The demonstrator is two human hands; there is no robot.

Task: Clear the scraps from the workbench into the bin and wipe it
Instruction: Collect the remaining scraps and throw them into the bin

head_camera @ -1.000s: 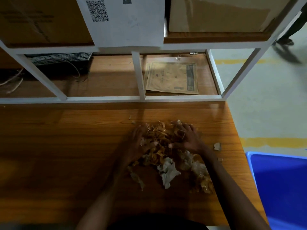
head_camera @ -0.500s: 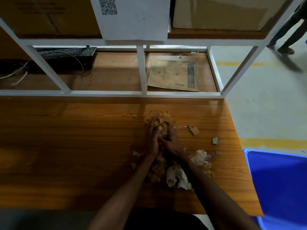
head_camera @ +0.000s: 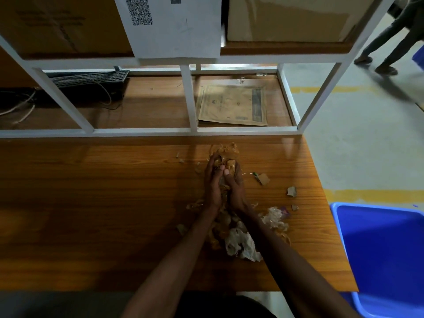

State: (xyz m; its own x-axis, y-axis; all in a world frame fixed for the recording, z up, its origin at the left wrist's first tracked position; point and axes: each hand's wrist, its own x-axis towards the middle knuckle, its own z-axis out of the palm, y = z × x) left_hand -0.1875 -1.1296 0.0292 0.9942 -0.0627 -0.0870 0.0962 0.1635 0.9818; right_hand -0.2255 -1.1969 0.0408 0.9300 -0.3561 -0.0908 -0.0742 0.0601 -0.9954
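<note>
Warehouse packing area: wooden workbench [head_camera: 91, 203], white metal shelving [head_camera: 188, 99], cardboard boxes [head_camera: 286, 19], yellow floor lines [head_camera: 367, 193].

Dim grey floor [head_camera: 358, 143] (yellow-striped)

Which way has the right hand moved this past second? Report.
Yes. Right hand moved left, away from the small cardboard scrap, meeting the left hand around the scraps.

Left hand [head_camera: 212, 182] and right hand [head_camera: 236, 187] side by side, thumbs touching, forearms stretched forward.
</note>
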